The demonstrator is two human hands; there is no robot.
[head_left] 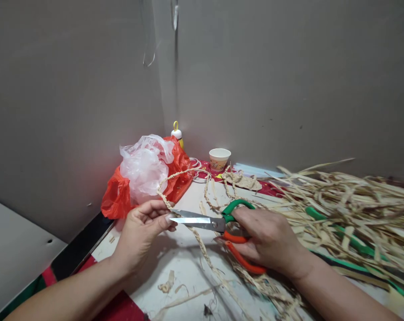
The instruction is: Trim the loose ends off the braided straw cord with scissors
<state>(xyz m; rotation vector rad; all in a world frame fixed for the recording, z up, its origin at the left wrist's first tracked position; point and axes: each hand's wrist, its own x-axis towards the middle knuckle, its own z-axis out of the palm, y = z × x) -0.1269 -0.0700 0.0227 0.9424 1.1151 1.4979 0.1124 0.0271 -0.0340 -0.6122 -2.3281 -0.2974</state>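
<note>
My right hand (pixel 267 238) grips a pair of scissors (pixel 202 223) with one green handle and one orange handle. The blades point left and are slightly apart, their tips at my left fingertips. Between thumb and fingers, my left hand (pixel 148 225) pinches a braided straw cord (pixel 164 196). From there the cord loops up and back over the table, and another length (pixel 202 247) runs down toward the front right, passing under the blades. Whether the blades touch the cord is hard to make out.
Dry straw strips (pixel 352 205) are heaped at the right. Red and white plastic bags (pixel 144 165) lie at the back left, near a yellow-and-white bottle (pixel 177 133). A paper cup (pixel 219 159) stands by the grey wall. Straw scraps (pixel 167 281) litter the white tabletop (pixel 144 272).
</note>
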